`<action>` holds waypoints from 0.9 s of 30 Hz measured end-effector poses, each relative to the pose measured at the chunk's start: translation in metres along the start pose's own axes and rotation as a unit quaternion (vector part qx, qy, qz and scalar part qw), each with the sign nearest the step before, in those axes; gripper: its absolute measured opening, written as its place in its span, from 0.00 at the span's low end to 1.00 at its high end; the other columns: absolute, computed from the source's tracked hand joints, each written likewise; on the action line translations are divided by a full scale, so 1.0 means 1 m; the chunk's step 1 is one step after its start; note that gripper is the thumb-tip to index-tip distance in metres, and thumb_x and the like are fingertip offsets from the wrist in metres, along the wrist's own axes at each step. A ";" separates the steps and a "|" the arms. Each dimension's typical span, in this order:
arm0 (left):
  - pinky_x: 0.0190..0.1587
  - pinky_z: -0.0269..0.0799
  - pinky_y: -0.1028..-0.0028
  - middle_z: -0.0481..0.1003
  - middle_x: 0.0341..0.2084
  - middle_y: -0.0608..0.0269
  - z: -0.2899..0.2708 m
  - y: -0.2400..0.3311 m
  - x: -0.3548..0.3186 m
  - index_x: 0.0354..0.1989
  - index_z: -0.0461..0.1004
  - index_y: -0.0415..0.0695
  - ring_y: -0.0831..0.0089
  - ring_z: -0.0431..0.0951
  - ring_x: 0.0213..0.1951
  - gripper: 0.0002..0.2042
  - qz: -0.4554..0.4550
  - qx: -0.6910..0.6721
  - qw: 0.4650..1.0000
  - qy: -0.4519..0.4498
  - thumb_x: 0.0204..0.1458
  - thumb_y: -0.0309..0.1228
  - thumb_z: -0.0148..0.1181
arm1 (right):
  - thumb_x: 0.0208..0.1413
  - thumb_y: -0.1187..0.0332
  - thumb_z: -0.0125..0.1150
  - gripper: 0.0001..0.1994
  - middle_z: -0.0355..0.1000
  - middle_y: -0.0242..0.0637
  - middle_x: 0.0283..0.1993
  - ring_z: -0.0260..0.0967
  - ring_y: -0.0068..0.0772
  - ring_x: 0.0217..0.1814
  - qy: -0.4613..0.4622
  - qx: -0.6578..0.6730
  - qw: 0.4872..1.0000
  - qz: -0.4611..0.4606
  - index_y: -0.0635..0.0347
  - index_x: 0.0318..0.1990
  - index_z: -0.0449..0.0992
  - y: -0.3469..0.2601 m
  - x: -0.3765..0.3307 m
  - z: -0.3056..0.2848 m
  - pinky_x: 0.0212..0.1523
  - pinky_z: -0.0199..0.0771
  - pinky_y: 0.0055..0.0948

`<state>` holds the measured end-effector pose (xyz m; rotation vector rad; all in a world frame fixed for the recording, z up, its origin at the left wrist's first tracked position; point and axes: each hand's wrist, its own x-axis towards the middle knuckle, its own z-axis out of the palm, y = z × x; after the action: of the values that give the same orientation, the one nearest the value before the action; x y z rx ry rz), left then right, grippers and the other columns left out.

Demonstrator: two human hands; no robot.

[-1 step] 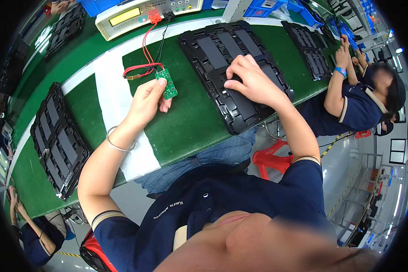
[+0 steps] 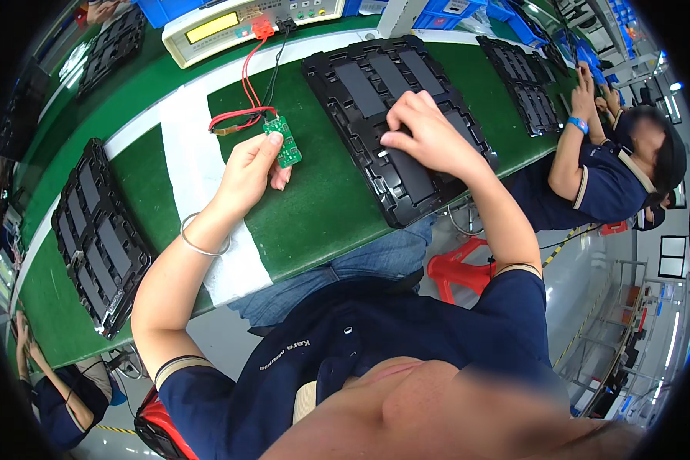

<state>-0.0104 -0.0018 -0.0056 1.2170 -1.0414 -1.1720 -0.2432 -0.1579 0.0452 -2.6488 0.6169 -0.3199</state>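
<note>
Small green circuit board (image 2: 286,141) sits on the green counter (image 2: 322,207), red and black wires (image 2: 247,84) running up to the beige meter box (image 2: 238,23), and the left hand (image 2: 249,172) pinches its lower edge. Right hand (image 2: 425,134) presses curled fingers onto a dark flat piece, possibly gripping it, in the black tray (image 2: 395,115). Another black tray (image 2: 96,234) lies far left.

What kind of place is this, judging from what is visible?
Probably an electronics assembly line: a long green conveyor belt, black compartment trays, a small green circuit board in the left hand, and a bench tester.
</note>
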 end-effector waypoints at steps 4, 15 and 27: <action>0.18 0.61 0.84 0.67 0.12 0.67 0.002 0.002 -0.001 0.21 0.65 0.41 0.83 0.66 0.14 0.17 -0.005 -0.007 1.000 -0.001 0.57 0.40 0.40 | 0.47 0.62 0.56 0.13 0.61 0.32 0.25 0.58 0.28 0.33 -0.057 0.150 0.987 0.014 0.61 0.22 0.63 0.019 0.001 -0.009 0.37 0.59 0.26; 0.22 0.61 0.85 0.66 0.15 0.70 0.007 0.004 0.003 0.33 0.69 0.38 0.85 0.64 0.17 0.17 -0.030 0.066 0.997 -0.036 0.58 0.39 0.37 | 0.48 0.76 0.54 0.12 0.66 0.34 0.32 0.68 0.22 0.30 -0.117 0.602 0.778 0.138 0.62 0.41 0.62 -0.028 0.021 0.008 0.31 0.70 0.20; 0.21 0.63 0.84 0.67 0.15 0.69 -0.001 0.004 0.003 0.28 0.66 0.41 0.84 0.66 0.17 0.16 -0.031 -0.009 0.999 -0.001 0.57 0.41 0.39 | 0.45 0.79 0.56 0.15 0.63 0.32 0.35 0.62 0.19 0.39 -0.100 0.531 0.836 0.096 0.61 0.41 0.62 -0.059 0.077 0.045 0.41 0.63 0.18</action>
<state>-0.0087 -0.0046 -0.0018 1.2411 -0.9983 -1.2281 -0.1397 -0.1303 0.0398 -1.5039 0.4338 -0.2196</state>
